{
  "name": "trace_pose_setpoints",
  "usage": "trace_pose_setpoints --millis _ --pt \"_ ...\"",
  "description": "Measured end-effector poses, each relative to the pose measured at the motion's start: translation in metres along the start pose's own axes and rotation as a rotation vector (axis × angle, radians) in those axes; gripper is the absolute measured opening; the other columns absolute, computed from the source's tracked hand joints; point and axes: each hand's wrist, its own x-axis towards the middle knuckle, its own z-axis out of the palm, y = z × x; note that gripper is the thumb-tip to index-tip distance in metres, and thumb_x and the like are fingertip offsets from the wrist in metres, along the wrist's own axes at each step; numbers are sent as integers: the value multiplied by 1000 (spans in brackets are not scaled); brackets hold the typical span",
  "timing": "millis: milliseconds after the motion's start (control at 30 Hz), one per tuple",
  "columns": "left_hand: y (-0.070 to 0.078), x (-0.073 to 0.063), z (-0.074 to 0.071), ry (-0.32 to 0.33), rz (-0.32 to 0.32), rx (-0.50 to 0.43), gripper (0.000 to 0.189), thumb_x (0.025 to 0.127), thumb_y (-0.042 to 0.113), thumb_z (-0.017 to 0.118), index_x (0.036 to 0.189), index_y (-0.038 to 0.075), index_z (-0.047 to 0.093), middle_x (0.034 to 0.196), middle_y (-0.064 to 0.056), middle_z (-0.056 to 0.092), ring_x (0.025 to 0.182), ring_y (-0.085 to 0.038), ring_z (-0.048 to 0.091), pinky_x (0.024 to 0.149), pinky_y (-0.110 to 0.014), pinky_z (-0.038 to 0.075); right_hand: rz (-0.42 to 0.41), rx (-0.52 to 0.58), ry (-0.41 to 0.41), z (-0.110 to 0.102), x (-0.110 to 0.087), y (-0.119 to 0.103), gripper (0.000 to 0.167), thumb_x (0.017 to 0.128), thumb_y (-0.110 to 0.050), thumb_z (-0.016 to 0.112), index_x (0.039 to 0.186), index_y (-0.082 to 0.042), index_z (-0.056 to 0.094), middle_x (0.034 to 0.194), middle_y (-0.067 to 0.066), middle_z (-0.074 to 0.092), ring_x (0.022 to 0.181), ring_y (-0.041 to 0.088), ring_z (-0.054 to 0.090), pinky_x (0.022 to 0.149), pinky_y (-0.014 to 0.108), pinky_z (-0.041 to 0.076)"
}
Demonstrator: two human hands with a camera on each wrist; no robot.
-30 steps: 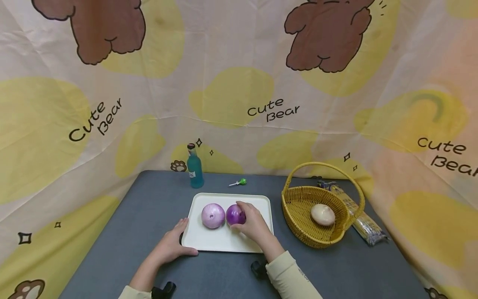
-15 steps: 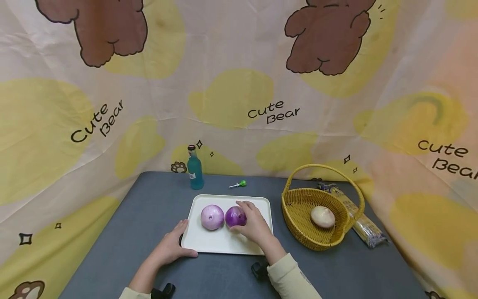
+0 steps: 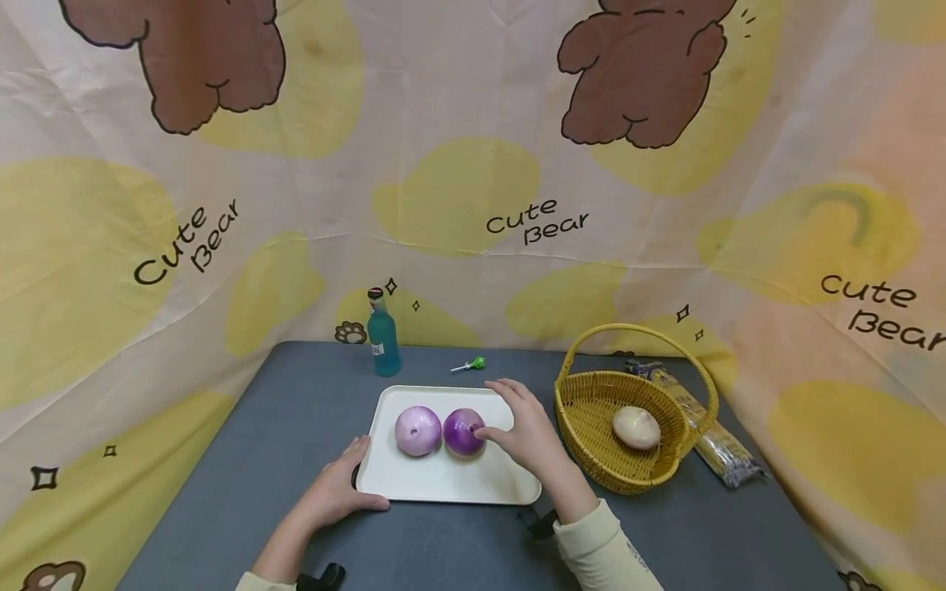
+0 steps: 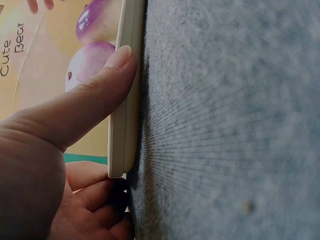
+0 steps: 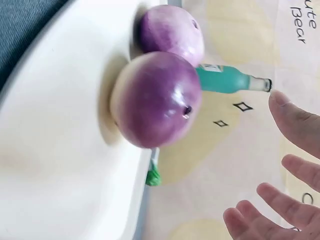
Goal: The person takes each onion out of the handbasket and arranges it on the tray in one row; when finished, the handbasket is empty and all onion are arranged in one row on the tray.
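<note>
On a white tray point(image 3: 484, 486) rest two round onions, a pale purple one point(image 3: 418, 431) on the left and a darker, glossy purple one point(image 3: 464, 432) beside it. My left hand point(image 3: 336, 484) holds the tray's near left corner, its thumb against the front rim point(image 4: 124, 115) and its fingers along the left side. Just right of the darker onion is my right hand point(image 3: 528, 431), fingers spread and holding nothing. The right wrist view shows a gap between that hand point(image 5: 280, 200) and the darker onion point(image 5: 157, 100).
Right of the tray stands a yellow wicker basket point(image 3: 591, 460) with a tall handle and a whitish onion-like bulb point(image 3: 636, 428) inside. Behind it lies a long clear-wrapped package point(image 3: 727, 455). A teal bottle point(image 3: 383, 341) and a green lollipop point(image 3: 477, 363) are beyond the tray.
My right hand has let go of the darker onion and moved off to the right, its fingers opening. That onion stays on the tray. The left hand has kept its place.
</note>
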Motion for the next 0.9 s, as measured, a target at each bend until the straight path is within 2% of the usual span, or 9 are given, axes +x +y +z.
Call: trace_pose_setpoints --millis 233,500,733,900 --pt "-3 0 1 -4 -12 11 124 65 48 92 157 -3 27 162 -28 25 151 -48 22 113 -72 22 15 0 36 -22 -5 0 72 75 -25 91 139 -16 60 143 12 56 131 36 55 105 56 47" --pt "-4 1 1 4 -19 15 125 64 49 92 157 -2 28 162 -28 26 150 -48 23 113 -70 25 10 4 86 -45 -9 10 71 75 -24 91 138 -12 61 141 14 57 125 35 59 91 48 57" --pt "-1 2 0 -2 -9 28 123 65 48 92 157 -3 28 162 -28 26 150 -49 23 113 -71 25 63 -21 100 -64 -16 24 72 75 -24 90 140 -12 60 144 17 56 132 41 53 104 61 45" --pt "-3 3 1 -5 -21 32 125 64 50 92 157 -2 28 162 -27 26 150 -48 22 113 -70 25 95 -39 108 -76 -23 41 73 77 -25 89 141 -10 58 144 19 54 134 43 50 105 64 43"
